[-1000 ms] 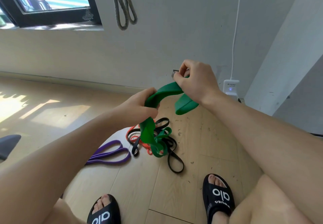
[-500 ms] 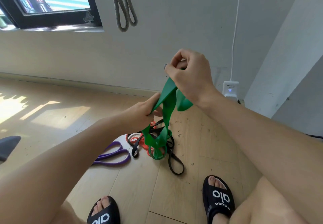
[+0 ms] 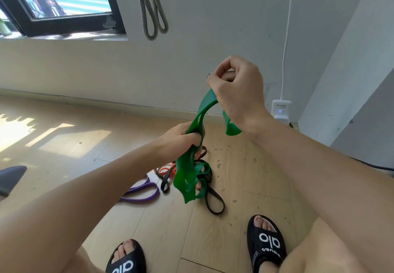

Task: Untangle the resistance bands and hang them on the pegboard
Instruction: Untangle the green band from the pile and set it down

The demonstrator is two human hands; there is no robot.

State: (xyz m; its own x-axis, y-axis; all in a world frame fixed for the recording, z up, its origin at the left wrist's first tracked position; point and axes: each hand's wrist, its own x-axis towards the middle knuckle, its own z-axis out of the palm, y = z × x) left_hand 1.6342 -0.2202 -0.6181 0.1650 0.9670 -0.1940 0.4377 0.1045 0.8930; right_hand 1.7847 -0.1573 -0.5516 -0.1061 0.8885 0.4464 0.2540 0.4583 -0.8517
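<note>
Since a second ago the right hand [image 3: 236,93] has risen and drawn the green band [image 3: 191,166] from a low arch into a steep, nearly upright run, and the left hand [image 3: 181,139] has closed tighter on the strip below it. Right fingers curl round the band's top loop in a fist, with a short fold of green hanging just behind the wrist; left fingers are wrapped round the same strip lower down, so both hands hold it firmly. Under the left grip the green band twists and bunches, and its lower folds hang among the black band [image 3: 213,200] and the orange band [image 3: 168,169] on the floor [image 3: 255,187], seemingly looped with them. A purple band [image 3: 140,194] lies apart, down and to the left of that knot. Above and left of the right grip a grey band [image 3: 152,12] hangs on the wall; whether a pegboard holds it cannot be seen. The step in hand looks like freeing the green band from the heap, so untangling is early and nothing from this pile is hung yet. Next, I judge, the left hand should slide down toward the snarl and work the green folds out of the black loop while the right keeps tension upward; a hard tug would likely tighten the knot or drag the whole clump up.
</note>
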